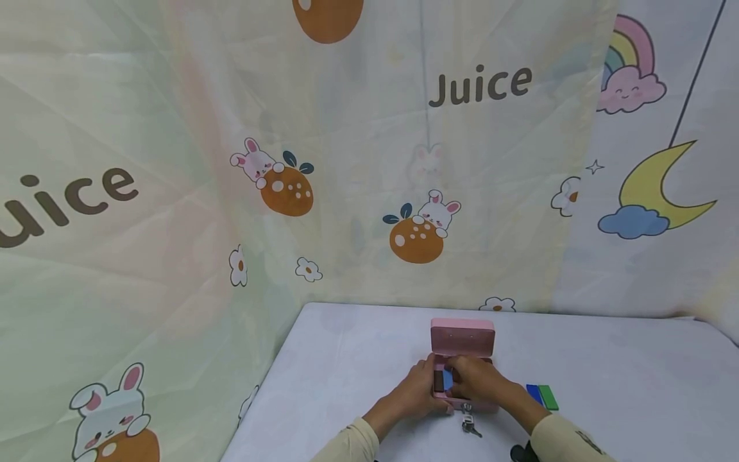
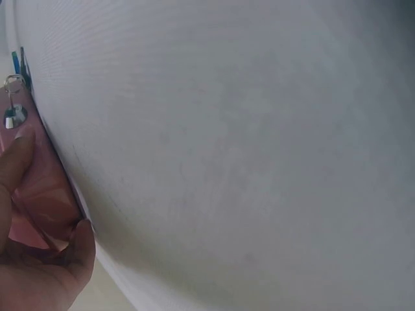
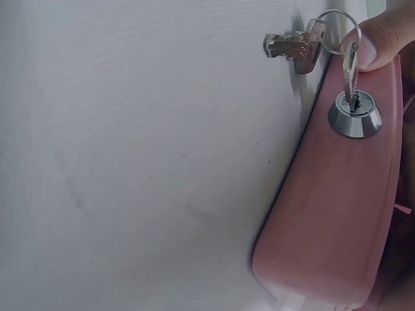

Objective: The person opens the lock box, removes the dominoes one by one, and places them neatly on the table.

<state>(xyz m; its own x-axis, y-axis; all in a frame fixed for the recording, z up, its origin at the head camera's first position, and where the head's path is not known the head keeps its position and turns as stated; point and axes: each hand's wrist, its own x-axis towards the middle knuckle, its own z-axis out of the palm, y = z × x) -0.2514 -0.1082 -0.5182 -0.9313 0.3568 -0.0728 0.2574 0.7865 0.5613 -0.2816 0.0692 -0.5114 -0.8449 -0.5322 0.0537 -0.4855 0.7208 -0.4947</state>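
- The white table (image 1: pixel 358 350) bears the pink box (image 3: pixel 318 207), lid (image 1: pixel 462 341) raised at the back, long side running left to right across the person
- The left hand (image 1: pixel 412 391) grips the box's left end; the left wrist view shows its thumb on the front wall and a finger at the lower corner, a hold only partly seen from above
- The right hand (image 1: pixel 476 377) comes in from the right and dips into the box; I cannot tell whether its fingers pinch anything, since its own back hides them from the head and its wrist view has only blurred fingers at the edge
- What seems to matter most: the blue piece (image 1: pixel 448 379) lies inside the box, just left of the right hand's fingers, its visible length running front to back; the right hand is the nearer, while a dark piece (image 1: pixel 439 381) sits between it and the left hand
- Outside, right of the box, a blue block (image 1: pixel 534 393) and a green block (image 1: pixel 548 397) lie side by side, near the right forearm
- The right wrist view alone makes plain the round lock (image 3: pixel 355 120), one key (image 3: pixel 351 74) in it and more metal hanging from the ring (image 3: pixel 358 26)
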